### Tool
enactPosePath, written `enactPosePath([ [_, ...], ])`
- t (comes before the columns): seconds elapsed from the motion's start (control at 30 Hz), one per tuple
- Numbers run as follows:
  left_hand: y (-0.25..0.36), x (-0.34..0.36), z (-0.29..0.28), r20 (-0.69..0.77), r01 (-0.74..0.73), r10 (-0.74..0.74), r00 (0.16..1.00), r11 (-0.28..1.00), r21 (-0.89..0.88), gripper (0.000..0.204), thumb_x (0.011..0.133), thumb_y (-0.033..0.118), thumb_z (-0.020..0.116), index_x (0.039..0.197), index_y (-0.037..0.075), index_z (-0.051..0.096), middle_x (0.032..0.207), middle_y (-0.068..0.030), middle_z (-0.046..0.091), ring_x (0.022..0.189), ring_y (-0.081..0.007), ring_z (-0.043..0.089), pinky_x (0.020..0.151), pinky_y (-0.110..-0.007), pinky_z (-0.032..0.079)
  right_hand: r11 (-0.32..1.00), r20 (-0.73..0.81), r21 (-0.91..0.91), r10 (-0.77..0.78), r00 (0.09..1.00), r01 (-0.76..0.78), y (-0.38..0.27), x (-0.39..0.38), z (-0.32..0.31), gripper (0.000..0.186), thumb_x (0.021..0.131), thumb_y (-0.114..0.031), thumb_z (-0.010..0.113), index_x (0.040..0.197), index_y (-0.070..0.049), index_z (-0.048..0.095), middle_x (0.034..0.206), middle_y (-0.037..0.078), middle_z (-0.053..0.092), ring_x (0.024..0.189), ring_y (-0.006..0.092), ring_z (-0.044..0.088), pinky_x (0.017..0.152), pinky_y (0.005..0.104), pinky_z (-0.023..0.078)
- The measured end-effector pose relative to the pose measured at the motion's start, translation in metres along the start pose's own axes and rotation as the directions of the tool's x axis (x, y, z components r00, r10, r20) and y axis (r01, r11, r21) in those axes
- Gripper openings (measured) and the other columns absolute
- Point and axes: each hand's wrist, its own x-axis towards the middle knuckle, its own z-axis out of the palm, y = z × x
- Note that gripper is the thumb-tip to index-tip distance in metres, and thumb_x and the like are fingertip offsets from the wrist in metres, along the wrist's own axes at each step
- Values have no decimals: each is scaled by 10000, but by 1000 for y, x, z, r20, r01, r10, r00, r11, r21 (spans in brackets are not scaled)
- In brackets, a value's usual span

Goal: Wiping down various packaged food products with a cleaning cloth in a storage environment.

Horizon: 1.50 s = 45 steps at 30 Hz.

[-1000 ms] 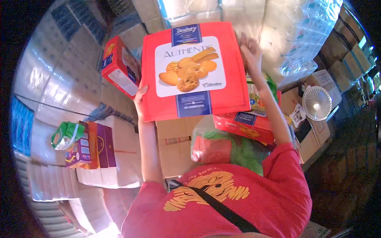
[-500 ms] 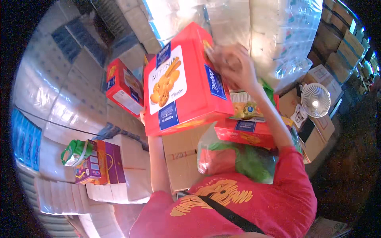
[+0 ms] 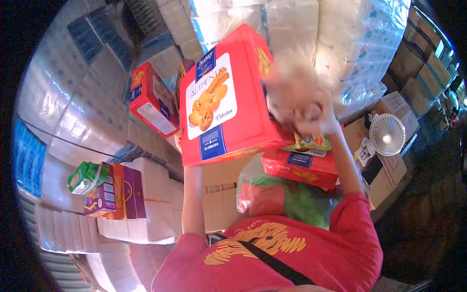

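Note:
A large red biscuit box [image 3: 243, 117] with a cookie picture is held up, tilted, in front of me. My left hand [image 3: 178, 141] grips its left edge; most of that hand is hidden behind the box. By the box's right side, my right hand [image 3: 318, 114] has its fingers curled round a blurred, round, tan thing [image 3: 292, 80] that looks like a roll of tape. Just beneath that hand lies a yellow-green snack packet [image 3: 314, 142], on top of a smaller red biscuit box [image 3: 299, 170].
A clear plastic bag [image 3: 248, 194] with red and green contents sits near me, by a cardboard carton [image 3: 219, 194]. Another red box [image 3: 153, 100] and purple-orange boxes [image 3: 119, 190] stand left. A small white fan [image 3: 386, 134] is at right; plastic-wrapped packs [image 3: 340, 44] are stacked behind.
My right hand has moved down and to the right along the box's side, with the round thing in it. The box, in my left hand, has shifted little.

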Motion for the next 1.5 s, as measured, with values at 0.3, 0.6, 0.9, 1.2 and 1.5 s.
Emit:
enactPosePath([
  [0.3, -4, 4, -4, -121, -6, 22, 992, 991, 136, 512, 805, 244, 507, 1242, -14, 445, 1219, -170, 529, 1088, -303, 533, 956, -446, 417, 902, -360, -155, 328, 874, -403, 94, 75, 19, 316, 726, -148, 679, 1023, -67, 611, 961, 87, 621, 864, 190, 597, 782, 290, 464],
  [0.6, 1, -9, 8, -180, -39, 73, 981, 982, 184, 504, 814, 246, 498, 1235, -26, 440, 1198, -188, 536, 1058, -299, 552, 920, -434, 451, 960, -98, -151, -254, 962, 237, -27, 22, 14, 309, 566, -149, 763, 835, -105, 618, 901, 97, 617, 831, 233, 596, 871, 396, 404],
  [0.9, -22, 6, 32, -208, -50, 78, 975, 989, 136, 502, 798, 231, 511, 1231, -11, 435, 1221, -176, 520, 1095, -299, 524, 955, -442, 414, 812, -390, -398, 273, 879, -428, 95, 60, 13, 413, 719, -366, 694, 1003, -74, 622, 960, 113, 637, 877, 255, 606, 802, 319, 461],
  [1.2, -4, -7, 25, -184, -49, 66, 981, 994, 95, 525, 801, 243, 510, 1248, -16, 417, 1237, -190, 503, 1102, -322, 517, 954, -442, 420, 856, -341, -320, 296, 892, -406, -39, 2, 22, 246, 665, -167, 714, 862, -56, 617, 812, 105, 613, 757, 288, 579, 748, 380, 432],
  [1.5, -12, 3, 26, -239, -31, 68, 969, 988, 154, 529, 806, 242, 515, 1245, -35, 413, 1223, -195, 512, 1075, -311, 541, 928, -444, 446, 864, -445, 222, 502, 742, -452, -5, 39, 21, 268, 643, -74, 742, 878, -33, 617, 855, 76, 631, 769, 204, 585, 730, 289, 440],
])
